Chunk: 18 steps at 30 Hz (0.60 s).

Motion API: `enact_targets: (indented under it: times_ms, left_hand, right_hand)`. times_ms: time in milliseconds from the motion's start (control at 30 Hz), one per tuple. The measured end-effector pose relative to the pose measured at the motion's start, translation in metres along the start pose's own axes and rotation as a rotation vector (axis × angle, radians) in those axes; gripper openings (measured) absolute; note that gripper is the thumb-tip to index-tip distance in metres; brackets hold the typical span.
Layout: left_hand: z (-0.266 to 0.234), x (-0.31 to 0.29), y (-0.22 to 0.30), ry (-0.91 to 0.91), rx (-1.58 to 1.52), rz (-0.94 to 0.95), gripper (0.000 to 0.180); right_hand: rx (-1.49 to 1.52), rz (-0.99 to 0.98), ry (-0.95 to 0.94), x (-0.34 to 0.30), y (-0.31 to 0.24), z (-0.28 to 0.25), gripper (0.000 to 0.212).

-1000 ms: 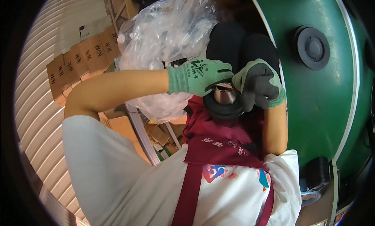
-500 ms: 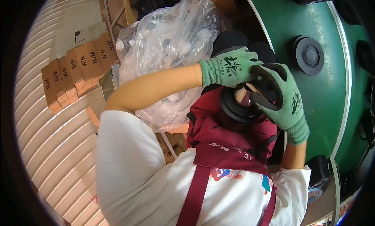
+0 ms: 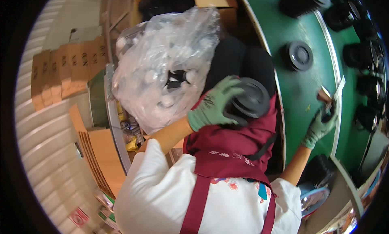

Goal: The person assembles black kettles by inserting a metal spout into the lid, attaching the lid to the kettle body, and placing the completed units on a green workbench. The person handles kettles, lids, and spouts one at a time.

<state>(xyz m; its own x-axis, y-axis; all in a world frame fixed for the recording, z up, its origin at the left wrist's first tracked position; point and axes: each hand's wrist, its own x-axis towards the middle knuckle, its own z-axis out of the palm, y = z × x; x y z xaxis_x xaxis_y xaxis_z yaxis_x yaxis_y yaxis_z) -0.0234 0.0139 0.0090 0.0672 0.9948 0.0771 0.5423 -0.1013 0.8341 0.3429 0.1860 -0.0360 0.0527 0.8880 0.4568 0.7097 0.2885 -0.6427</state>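
On my lap, over the maroon apron (image 3: 227, 145), rests a round black container (image 3: 253, 97) with its disc-shaped top facing up. My left hand (image 3: 216, 104), in a green and dark glove, is closed around its left side. My right hand (image 3: 322, 126), gloved the same way, is out over the green work surface (image 3: 296, 124). Its fingers hold a small brown and white piece (image 3: 324, 95), whose kind I cannot make out. A similar round black container (image 3: 300, 56) stands on the green surface further off.
A large clear plastic bag (image 3: 162, 64) of white and black parts is at my left. Several brown cartons (image 3: 67, 70) stand beyond it. More black containers (image 3: 362, 56) line the far right, and another (image 3: 302, 1) is at the top. A pale rail (image 3: 334, 64) runs along the green surface.
My right hand has left the container and moved right over the green surface. My left hand has come down to the container's left side. The container's dark top now shows fully.
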Motion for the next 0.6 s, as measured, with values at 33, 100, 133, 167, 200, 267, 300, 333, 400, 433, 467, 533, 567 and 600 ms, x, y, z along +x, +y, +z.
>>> enact_targets:
  times_ms: [33,100,133,167,200,267,300,333,400,433,467,533,567,600]
  left_hand:
    - [-0.007,0.008,0.019,-0.045,0.056,0.119,0.092]
    - [-0.007,0.018,0.044,0.093,0.040,0.336,0.088]
    - [-0.013,0.023,0.054,0.179,-0.019,0.356,0.081]
    - [-0.018,0.034,0.058,0.271,-0.125,0.333,0.077]
    - [-0.019,0.041,0.060,0.370,-0.222,0.305,0.073]
    - [0.014,0.048,0.047,0.516,-1.111,-0.027,0.061]
    - [0.015,0.058,0.050,0.499,-1.076,-0.215,0.051]
    - [0.024,0.054,0.050,0.481,-1.138,-0.326,0.048]
    - [0.049,0.049,0.047,0.377,-1.284,-0.547,0.044]
    - [0.055,0.045,0.047,0.355,-1.115,-0.453,0.040]
    - [0.059,0.041,0.046,0.350,-0.942,-0.365,0.038]
    - [0.078,0.032,0.010,0.256,-0.695,-0.219,0.040]
    - [0.084,0.019,-0.018,0.213,-0.751,-0.205,0.042]
    - [0.083,0.004,-0.046,0.172,-0.835,-0.248,0.039]
  right_hand:
    - [-0.214,0.084,-0.014,-0.009,0.021,-0.013,0.049]
    - [-0.319,0.145,-0.029,-0.033,0.073,-0.027,0.048]
    - [-0.406,0.185,-0.125,-0.044,0.101,-0.032,0.048]
    - [-0.570,0.177,-0.114,-0.059,0.137,-0.042,0.048]
    - [-0.520,0.128,-0.270,-0.056,0.137,-0.055,0.053]
    - [-0.335,-0.075,-0.221,-0.042,0.025,-0.056,0.063]
    - [0.090,0.052,-0.341,-0.042,-0.002,-0.069,0.062]
    - [0.555,0.169,-0.489,-0.047,-0.012,-0.075,0.061]
    - [0.634,0.333,-0.458,-0.066,-0.035,-0.072,0.071]
    - [0.424,0.145,-0.369,-0.067,-0.052,-0.068,0.080]
    - [0.414,0.134,-0.336,-0.071,-0.038,-0.064,0.078]
    - [0.398,0.116,-0.274,-0.075,-0.013,-0.056,0.076]
    - [0.405,0.234,-0.362,-0.078,0.000,-0.061,0.073]
    - [0.398,0.350,-0.438,-0.078,0.012,-0.072,0.069]
